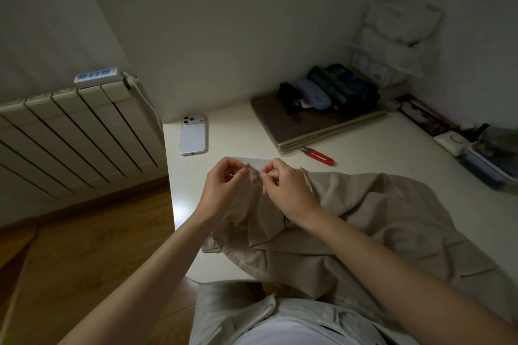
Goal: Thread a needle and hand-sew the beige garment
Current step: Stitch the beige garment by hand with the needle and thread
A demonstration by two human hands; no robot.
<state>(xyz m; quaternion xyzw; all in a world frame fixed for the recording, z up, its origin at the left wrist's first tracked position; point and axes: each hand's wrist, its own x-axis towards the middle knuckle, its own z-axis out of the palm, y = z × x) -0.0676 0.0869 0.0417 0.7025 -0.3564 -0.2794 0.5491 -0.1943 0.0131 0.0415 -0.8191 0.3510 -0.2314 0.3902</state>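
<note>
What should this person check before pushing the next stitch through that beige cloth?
1. Fabric held firm: left hand pinches a raised fold of the beige garment. Ok.
2. Needle in grip: right hand pinches at that fold, presumably on the needle, which is too fine to see. Cannot tell.
3. Thread through the eye: not visible. Cannot tell.
4. Cutter handy: red snips lie on the table just beyond the hands. Ok.
5. Light: the room is dim. Not ok.
6. Loose cloth supported: the rest lies bunched on the table. Ok.
</note>
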